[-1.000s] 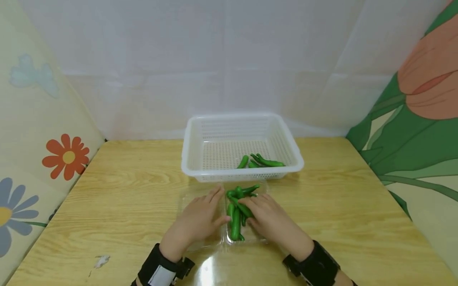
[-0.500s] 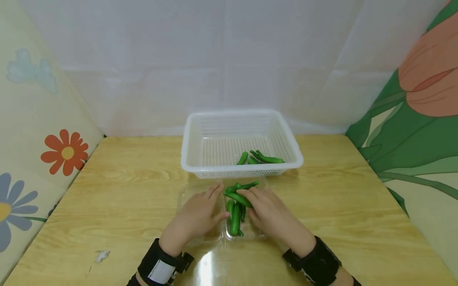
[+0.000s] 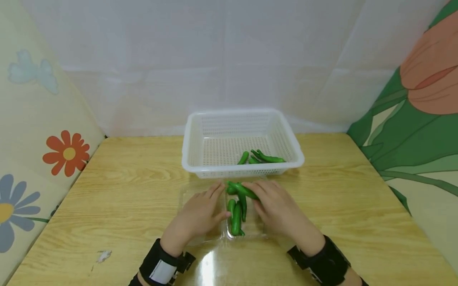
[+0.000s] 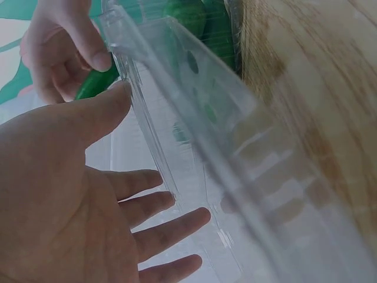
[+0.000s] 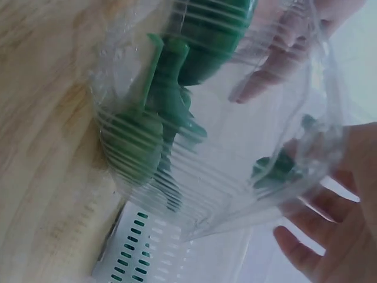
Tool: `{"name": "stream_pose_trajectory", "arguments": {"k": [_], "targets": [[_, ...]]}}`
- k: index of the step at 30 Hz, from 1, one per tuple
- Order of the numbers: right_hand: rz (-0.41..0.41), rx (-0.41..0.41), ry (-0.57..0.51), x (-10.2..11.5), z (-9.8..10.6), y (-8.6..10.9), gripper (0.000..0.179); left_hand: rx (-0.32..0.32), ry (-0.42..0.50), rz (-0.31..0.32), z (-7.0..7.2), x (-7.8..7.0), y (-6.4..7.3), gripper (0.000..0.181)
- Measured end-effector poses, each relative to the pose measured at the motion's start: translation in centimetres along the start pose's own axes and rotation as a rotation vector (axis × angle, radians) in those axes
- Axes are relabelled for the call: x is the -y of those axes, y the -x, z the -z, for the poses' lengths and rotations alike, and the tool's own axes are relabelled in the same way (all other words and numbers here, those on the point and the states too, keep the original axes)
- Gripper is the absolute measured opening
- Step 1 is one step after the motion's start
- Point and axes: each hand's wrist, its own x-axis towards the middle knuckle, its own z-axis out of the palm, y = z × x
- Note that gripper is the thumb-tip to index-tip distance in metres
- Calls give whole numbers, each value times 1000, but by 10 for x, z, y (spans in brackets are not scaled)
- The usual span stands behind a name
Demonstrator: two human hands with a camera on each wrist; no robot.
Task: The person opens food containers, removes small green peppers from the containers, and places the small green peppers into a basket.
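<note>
A clear plastic hinged box (image 3: 255,228) lies spread on the table, with several green peppers (image 3: 236,220) in its right half. My right hand (image 3: 277,202) pinches one green pepper (image 3: 243,190) over the far end of that half. In the left wrist view the same pepper (image 4: 97,84) shows between thumb and fingers. My left hand (image 3: 200,210) is at the left half, its fingers fairly straight and its thumb by the middle fold. The left wrist view shows that hand (image 4: 70,188) close against the clear plastic (image 4: 194,135), holding nothing.
Behind the box stands a white perforated basket (image 3: 193,171), with several green peppers (image 3: 266,159) at its front right. The wooden table (image 3: 136,171) meets a white cloth backdrop (image 3: 143,79), with flower-printed panels on both sides.
My right hand has moved slightly right and away from me with the pinched pepper, which now lies at the far end of the peppers. The left hand stays nearly in place.
</note>
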Motion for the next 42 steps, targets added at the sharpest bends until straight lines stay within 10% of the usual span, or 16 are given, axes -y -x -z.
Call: {"name": "stream_pose_trajectory", "arguments": {"k": [22,42], "targets": [[208,-184,165,-31,21,-30,49,-17,-13,-17,3,-1,2,81],[-18,-1,223,-94,34,-47,39,27,-18,-7,3,1,-3,81]]}}
